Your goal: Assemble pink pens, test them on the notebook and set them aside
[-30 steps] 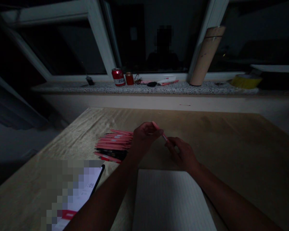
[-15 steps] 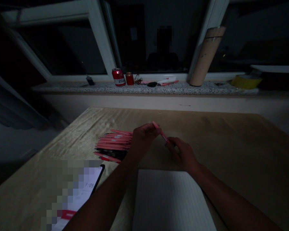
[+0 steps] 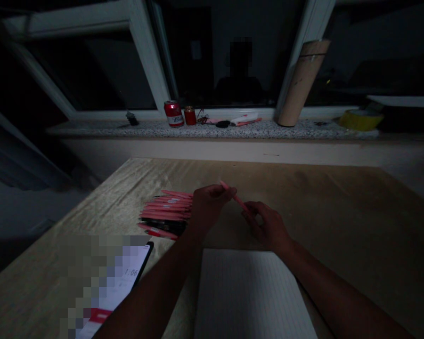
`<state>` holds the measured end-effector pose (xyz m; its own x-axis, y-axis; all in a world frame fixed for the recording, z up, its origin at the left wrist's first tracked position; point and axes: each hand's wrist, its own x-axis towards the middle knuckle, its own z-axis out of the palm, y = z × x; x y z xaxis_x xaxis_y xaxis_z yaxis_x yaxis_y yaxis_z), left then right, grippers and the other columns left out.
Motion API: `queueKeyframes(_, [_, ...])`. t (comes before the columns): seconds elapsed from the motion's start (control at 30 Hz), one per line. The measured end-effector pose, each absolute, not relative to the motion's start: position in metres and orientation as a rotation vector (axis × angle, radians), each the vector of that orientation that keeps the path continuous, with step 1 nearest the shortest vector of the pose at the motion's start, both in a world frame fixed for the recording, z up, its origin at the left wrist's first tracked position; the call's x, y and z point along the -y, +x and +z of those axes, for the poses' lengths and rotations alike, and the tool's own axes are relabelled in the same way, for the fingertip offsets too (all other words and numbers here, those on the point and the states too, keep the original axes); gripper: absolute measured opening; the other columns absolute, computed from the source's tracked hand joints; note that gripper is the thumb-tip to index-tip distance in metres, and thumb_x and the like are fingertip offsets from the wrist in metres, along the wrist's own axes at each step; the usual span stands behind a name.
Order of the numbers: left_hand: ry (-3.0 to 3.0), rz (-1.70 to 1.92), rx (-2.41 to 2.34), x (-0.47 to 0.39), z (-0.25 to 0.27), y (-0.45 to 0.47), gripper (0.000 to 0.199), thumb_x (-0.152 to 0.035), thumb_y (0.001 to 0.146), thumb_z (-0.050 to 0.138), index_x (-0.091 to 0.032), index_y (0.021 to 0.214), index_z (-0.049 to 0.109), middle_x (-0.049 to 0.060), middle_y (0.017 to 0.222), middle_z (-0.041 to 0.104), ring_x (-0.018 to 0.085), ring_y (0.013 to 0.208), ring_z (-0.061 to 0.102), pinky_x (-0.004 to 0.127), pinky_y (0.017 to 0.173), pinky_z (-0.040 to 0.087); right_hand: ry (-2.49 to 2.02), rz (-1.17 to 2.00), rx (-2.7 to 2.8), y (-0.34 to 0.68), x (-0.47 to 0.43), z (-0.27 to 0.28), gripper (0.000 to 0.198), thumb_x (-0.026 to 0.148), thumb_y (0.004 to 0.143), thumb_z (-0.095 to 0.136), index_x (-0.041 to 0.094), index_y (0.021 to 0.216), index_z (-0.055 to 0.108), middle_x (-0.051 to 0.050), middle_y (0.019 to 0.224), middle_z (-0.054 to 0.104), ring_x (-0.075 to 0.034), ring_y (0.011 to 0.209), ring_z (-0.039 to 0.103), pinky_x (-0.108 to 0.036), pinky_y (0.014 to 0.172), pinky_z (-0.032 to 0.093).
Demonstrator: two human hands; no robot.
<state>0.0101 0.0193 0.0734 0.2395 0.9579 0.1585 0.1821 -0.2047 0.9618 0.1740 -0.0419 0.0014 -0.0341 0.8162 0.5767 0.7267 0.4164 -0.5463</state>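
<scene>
A pink pen slants between my two hands, above the table just beyond the lined paper pad. My left hand is closed in a pinch around its upper end, near the tip that points up and to the left. At the lower end, my right hand pinches the pen between thumb and fingers. To the left of my left hand lies a row of pink pens, with several black pens at its near side. My left hand and forearm hide the right ends of that row.
A lit phone lies at the left, partly behind my left forearm. On the windowsill behind the table stand a red can, a small red jar, a tall tan cylinder and a roll of yellow tape.
My left hand has shifted slightly left and down along with the pen's upper end. The pen's pale marking no longer shows. The phone's timer went from 1:05 to 1:06.
</scene>
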Motion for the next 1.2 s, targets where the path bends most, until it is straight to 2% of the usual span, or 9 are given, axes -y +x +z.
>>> queueKeyframes(0.5, [1.617, 1.077, -1.028, -0.0199, 0.0728, 0.0088, 0.028, -0.043, 0.07, 0.063, -0.016, 0.067, 0.069, -0.002, 0.057, 0.059, 0.009, 0.055, 0.049, 0.021, 0.053, 0.036, -1.424, 0.17, 1.829, 0.174, 0.0403, 0.0048, 0.025, 0.028, 0.089, 0.041, 0.018, 0.106, 0.056, -0.008, 0.091, 0.067, -0.019, 0.078, 0.064, -0.03, 0.067, 0.048])
queueKeyframes(0.73, [1.615, 1.064, -0.935, -0.0209, 0.0724, 0.0095, 0.025, -0.04, 0.073, 0.061, -0.016, 0.07, 0.07, 0.002, 0.073, 0.068, 0.013, 0.07, 0.058, 0.023, 0.065, 0.043, -1.356, 0.166, 1.918, 0.1747, 0.0411, 0.0097, 0.029, 0.024, 0.091, 0.033, 0.018, 0.088, 0.061, -0.006, 0.076, 0.066, -0.016, 0.065, 0.061, -0.027, 0.062, 0.047])
queueKeyframes(0.87, [1.576, 1.052, -0.928, -0.0209, 0.0738, 0.0107, 0.024, -0.039, 0.074, 0.061, -0.016, 0.071, 0.07, 0.003, 0.079, 0.069, 0.013, 0.072, 0.059, 0.022, 0.065, 0.043, -1.353, 0.126, 1.902, 0.1748, 0.041, 0.008, 0.027, 0.024, 0.091, 0.034, 0.018, 0.093, 0.06, -0.006, 0.079, 0.067, -0.016, 0.068, 0.062, -0.028, 0.064, 0.048])
queueKeyframes(1.03, [1.558, 1.063, -1.02, -0.0217, 0.0715, 0.0099, 0.03, -0.044, 0.071, 0.063, -0.015, 0.07, 0.069, 0.002, 0.067, 0.066, 0.011, 0.061, 0.055, 0.021, 0.058, 0.04, -1.328, 0.076, 1.843, 0.1748, 0.0414, 0.0057, 0.025, 0.026, 0.09, 0.04, 0.017, 0.107, 0.056, -0.008, 0.088, 0.068, -0.018, 0.078, 0.064, -0.029, 0.069, 0.05])
queueKeyframes(1.2, [1.612, 1.076, -1.043, -0.023, 0.0694, 0.0088, 0.032, -0.045, 0.072, 0.06, -0.015, 0.067, 0.068, 0.001, 0.062, 0.063, 0.011, 0.059, 0.053, 0.022, 0.058, 0.04, -1.36, 0.073, 1.854, 0.1752, 0.0409, 0.0056, 0.026, 0.026, 0.091, 0.037, 0.018, 0.102, 0.059, -0.007, 0.084, 0.068, -0.018, 0.072, 0.064, -0.029, 0.066, 0.049])
